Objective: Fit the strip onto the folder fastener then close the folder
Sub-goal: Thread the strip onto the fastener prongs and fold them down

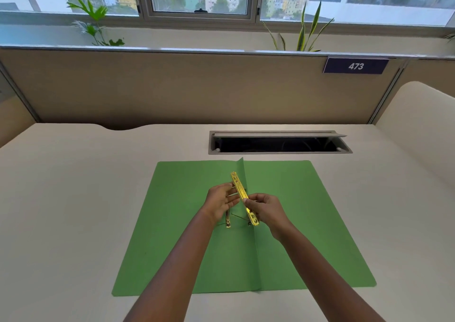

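While gripped, strip [243, 197] spans both hands, seemingly above folder [307, 223]

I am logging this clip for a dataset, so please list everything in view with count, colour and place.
folder: one, green, lying open on the desk
strip: one, gold metal, held above the folder's crease
fastener: one, gold, on the folder's left half, partly hidden
desk: one, off-white, foreground
cable tray: one, grey, lid raised, behind the folder
partition: one, beige, behind the desk
number plate: one, dark with white 473, partition's top right
plants: at least two, green, by the windows
left hand: one, touching the strip
right hand: one, pinching the strip
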